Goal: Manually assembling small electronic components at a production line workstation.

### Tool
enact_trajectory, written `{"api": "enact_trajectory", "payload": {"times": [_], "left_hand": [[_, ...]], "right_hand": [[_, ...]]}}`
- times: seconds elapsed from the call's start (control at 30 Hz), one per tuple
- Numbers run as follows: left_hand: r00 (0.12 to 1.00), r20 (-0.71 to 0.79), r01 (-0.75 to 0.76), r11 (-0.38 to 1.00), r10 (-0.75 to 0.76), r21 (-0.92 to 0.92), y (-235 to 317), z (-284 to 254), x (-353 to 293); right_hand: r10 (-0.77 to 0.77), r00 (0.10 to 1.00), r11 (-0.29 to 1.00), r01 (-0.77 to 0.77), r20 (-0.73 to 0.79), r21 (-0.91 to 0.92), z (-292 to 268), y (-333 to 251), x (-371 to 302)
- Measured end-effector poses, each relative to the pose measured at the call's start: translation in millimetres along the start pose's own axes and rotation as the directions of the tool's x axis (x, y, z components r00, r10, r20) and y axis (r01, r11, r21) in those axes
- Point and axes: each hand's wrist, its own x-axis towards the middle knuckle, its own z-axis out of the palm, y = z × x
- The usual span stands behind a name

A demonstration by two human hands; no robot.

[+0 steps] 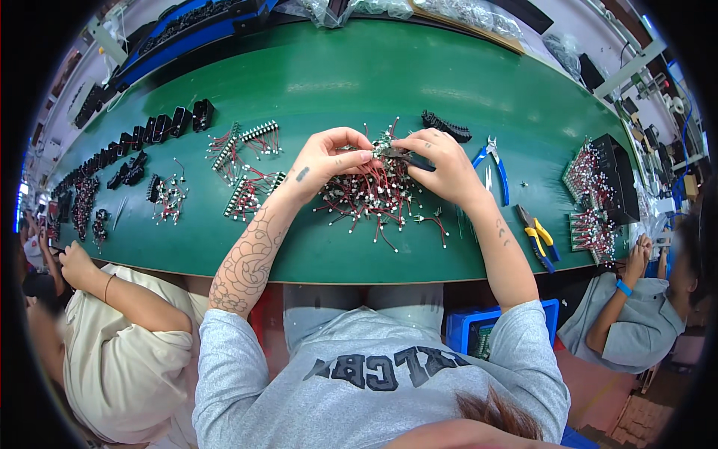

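Over the middle of the green table, my left hand (329,161) pinches a small green circuit board (382,144) between thumb and fingers. My right hand (443,166) is closed round a small pair of dark-jawed pliers (398,153); its handles are mostly hidden in the palm. The jaws touch or lie right beside the board; exact contact is too small to tell. Just below both hands spreads a heap of red wires with white connectors (370,200). One loose wire piece (436,223) lies at the heap's right side.
Blue-handled pliers (502,176) and yellow-and-blue pliers (540,238) lie at right, before wired boards (587,179) and a black box (618,179). More wired boards (243,187) and rows of black housings (157,129) sit left. A black strip (446,126) lies behind my right hand. People sit either side.
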Motion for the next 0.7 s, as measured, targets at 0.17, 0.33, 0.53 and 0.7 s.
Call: {"api": "enact_trajectory", "payload": {"times": [0.17,0.33,0.53,0.7], "left_hand": [[1.000,0.003,0.003,0.999,-0.003,0.050,-1.7,0.3,0.0],[1.000,0.007,-0.008,0.998,0.008,0.055,-2.9,0.5,0.5],[1.000,0.009,-0.013,0.999,0.013,0.047,-3.0,0.9,0.4],[0.999,0.015,-0.037,0.999,0.037,0.036,-5.9,0.9,1.5]], "right_hand": [[-0.025,1.000,0.999,0.025,0.007,-0.021,1.7,-1.2,0.0],[-0.027,0.999,1.000,0.027,0.025,-0.008,1.5,-0.2,0.2],[-0.011,0.999,1.000,0.012,0.045,-0.024,-3.1,-2.2,0.9],[-0.046,0.999,0.997,0.047,0.019,-0.060,-1.6,-0.7,0.9]]}}
